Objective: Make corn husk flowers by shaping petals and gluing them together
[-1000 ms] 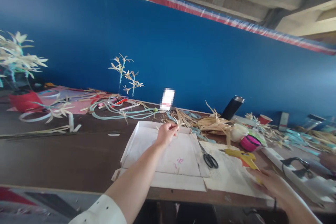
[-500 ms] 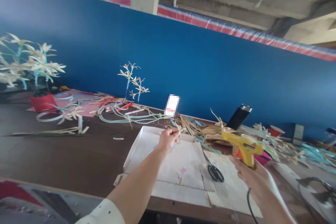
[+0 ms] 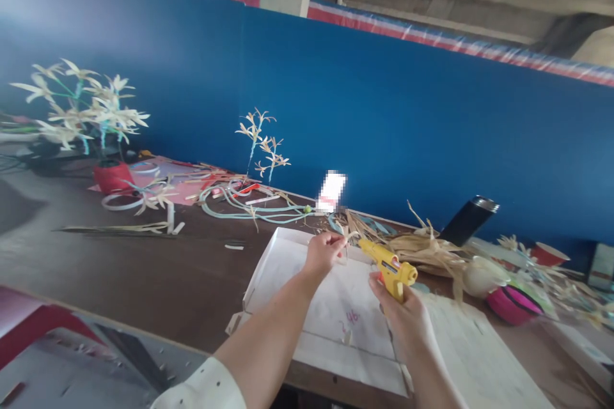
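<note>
Over the tray (image 3: 283,271), the right hand (image 3: 407,323) had brought its gripped glue gun (image 3: 389,264) to the straw (image 3: 346,239) pinched in the left hand (image 3: 322,254).

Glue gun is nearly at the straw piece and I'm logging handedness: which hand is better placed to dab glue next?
Right, probably: the right hand grips the glue gun, nozzle aimed at the straw piece pinched in the left hand.
</note>
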`<state>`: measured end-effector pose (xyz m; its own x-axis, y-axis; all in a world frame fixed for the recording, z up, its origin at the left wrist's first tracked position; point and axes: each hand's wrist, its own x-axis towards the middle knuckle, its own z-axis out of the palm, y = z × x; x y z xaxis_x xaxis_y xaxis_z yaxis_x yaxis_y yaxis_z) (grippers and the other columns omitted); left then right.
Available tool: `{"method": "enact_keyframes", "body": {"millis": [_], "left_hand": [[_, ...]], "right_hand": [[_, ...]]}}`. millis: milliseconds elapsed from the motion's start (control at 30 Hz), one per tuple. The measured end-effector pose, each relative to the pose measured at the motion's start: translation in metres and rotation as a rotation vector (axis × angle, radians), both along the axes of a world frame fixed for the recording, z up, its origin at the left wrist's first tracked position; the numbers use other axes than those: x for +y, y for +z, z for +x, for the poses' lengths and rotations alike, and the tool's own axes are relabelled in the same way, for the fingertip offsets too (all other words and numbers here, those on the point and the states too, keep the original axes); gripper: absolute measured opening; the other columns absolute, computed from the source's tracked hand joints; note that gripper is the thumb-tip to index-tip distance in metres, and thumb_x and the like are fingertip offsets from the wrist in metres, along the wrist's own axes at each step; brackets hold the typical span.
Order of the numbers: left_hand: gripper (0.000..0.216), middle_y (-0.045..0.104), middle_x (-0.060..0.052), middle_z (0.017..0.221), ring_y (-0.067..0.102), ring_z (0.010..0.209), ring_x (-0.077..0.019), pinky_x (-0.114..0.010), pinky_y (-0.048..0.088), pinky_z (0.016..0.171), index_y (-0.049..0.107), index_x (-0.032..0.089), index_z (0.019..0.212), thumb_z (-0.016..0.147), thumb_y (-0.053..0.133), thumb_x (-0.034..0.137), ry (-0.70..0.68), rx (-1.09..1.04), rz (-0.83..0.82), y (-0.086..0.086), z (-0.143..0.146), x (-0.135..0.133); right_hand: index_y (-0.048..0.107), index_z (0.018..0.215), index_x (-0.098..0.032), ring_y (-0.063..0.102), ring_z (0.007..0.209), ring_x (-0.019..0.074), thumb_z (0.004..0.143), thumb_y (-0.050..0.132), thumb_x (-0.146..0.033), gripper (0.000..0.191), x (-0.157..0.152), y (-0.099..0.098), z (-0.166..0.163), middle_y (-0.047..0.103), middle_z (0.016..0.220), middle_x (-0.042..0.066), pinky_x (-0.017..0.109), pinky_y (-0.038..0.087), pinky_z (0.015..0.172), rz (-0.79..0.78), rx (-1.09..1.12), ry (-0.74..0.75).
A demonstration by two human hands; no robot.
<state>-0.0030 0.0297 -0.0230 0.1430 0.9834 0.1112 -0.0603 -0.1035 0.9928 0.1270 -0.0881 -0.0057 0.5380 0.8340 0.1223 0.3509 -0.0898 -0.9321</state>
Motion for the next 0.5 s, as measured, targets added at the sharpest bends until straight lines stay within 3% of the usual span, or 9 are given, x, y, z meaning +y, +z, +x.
{"method": "enact_keyframes", "body": {"millis": [200, 500], "left_hand": [[0.027, 0.060, -0.001, 0.057, 0.049, 0.050, -0.0096, -0.019, 0.034, 0.046, 0.069, 0.015, 0.078, 0.071, 0.060, 0.040, -0.001, -0.004, -0.002, 0.0023, 0.0006, -0.0020], [0.026, 0.058, 0.000, 0.054, 0.048, 0.049, -0.0096, -0.019, 0.035, 0.047, 0.069, 0.016, 0.077, 0.071, 0.060, 0.040, 0.004, 0.023, 0.012, 0.0042, 0.0005, -0.0035]], "right_hand": [[0.070, 0.081, -0.015, 0.045, 0.050, 0.0146, 0.062, 0.063, -0.055, 0.045, -0.0045, 0.0036, -0.0090, 0.052, 0.052, -0.001, 0.025, 0.034, 0.049, -0.066, -0.121, -0.070], [0.067, 0.078, -0.016, 0.037, 0.044, 0.0127, 0.060, 0.063, -0.057, 0.045, -0.0041, 0.0042, -0.0099, 0.045, 0.046, -0.004, 0.025, 0.031, 0.044, -0.050, -0.122, -0.035]]}}
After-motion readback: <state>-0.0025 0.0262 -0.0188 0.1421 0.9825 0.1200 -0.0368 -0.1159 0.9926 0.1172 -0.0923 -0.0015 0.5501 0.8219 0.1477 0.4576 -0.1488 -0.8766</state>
